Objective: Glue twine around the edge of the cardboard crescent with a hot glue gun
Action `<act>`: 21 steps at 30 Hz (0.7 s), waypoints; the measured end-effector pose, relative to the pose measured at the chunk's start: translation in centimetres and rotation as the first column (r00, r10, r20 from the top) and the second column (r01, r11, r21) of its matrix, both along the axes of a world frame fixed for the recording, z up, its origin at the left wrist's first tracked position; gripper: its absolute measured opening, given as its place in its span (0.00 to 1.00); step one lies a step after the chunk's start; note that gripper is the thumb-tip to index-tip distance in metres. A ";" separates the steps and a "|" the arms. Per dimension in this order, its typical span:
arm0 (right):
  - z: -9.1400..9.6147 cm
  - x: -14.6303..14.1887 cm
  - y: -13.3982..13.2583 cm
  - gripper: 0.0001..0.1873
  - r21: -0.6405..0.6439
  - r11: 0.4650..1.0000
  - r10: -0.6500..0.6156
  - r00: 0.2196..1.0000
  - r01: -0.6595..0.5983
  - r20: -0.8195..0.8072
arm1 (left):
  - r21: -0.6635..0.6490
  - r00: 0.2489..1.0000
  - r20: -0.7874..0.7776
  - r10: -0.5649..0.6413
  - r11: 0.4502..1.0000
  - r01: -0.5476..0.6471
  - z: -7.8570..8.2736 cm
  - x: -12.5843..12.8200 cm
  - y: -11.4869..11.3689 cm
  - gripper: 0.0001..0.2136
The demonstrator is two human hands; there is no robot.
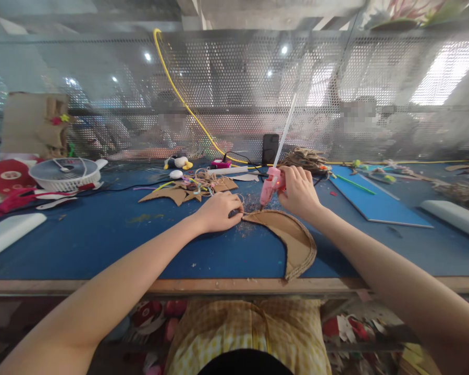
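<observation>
A crescent-shaped cardboard piece lies on the blue table near its front edge. My right hand is wrapped round a pink hot glue gun with a white glue stick poking up from its back; the nozzle points down at the crescent's upper tip. My left hand is closed in a pinch at that same tip, pressing a thin strand of twine there. Bits of fibre are scattered round the tip.
Cardboard star shapes and tangled twine lie behind my left hand. A white round basket stands far left, a blue sheet to the right, a black phone at the back. A perforated metal screen closes the rear.
</observation>
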State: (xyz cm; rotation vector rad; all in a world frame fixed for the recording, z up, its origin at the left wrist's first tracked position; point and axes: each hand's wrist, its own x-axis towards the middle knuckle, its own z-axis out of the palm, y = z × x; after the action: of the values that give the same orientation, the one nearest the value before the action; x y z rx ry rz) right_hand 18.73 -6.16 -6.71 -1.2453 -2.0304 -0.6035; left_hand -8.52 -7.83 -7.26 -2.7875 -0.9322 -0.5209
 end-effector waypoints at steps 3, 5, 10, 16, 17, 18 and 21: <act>-0.9 0.4 1.0 0.28 -0.100 0.992 -0.091 0.992 0.083 -0.084 | -0.007 1.000 0.021 0.000 1.000 0.000 0.2 0.0 -0.2 0.07; -1.4 0.8 1.6 0.26 -0.176 0.975 -0.161 0.979 0.138 -0.125 | -0.014 1.000 0.027 0.000 1.000 0.000 0.4 0.1 -0.3 0.06; -2.0 1.6 2.6 0.21 -0.404 0.875 -0.319 0.945 0.266 -0.069 | -0.014 0.999 0.026 -0.034 0.999 0.035 0.6 0.1 -0.4 0.06; -2.4 2.2 3.0 0.20 -0.476 0.829 -0.322 0.946 0.295 0.026 | -0.038 0.997 0.036 -0.061 0.997 0.063 0.4 0.0 -0.3 0.04; -2.5 2.2 3.0 0.20 -0.471 0.830 -0.320 0.947 0.298 0.034 | -0.044 0.997 0.039 -0.066 0.997 0.068 0.4 0.0 -0.3 0.04; -2.6 2.1 2.9 0.20 -0.461 0.833 -0.322 0.946 0.305 0.043 | -0.050 0.997 0.040 -0.072 0.996 0.074 0.4 0.0 -0.3 0.04; -2.5 1.8 2.4 0.23 -0.379 0.871 -0.324 0.945 0.314 0.037 | -0.064 0.995 0.045 -0.088 0.994 0.090 0.3 0.0 -0.3 0.04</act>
State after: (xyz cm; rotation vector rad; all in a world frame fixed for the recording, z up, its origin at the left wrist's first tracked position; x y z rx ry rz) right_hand 20.50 -3.72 -9.17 -1.8353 -1.9910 -0.3393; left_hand -8.54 -8.11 -6.91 -2.8988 -0.8509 -0.5734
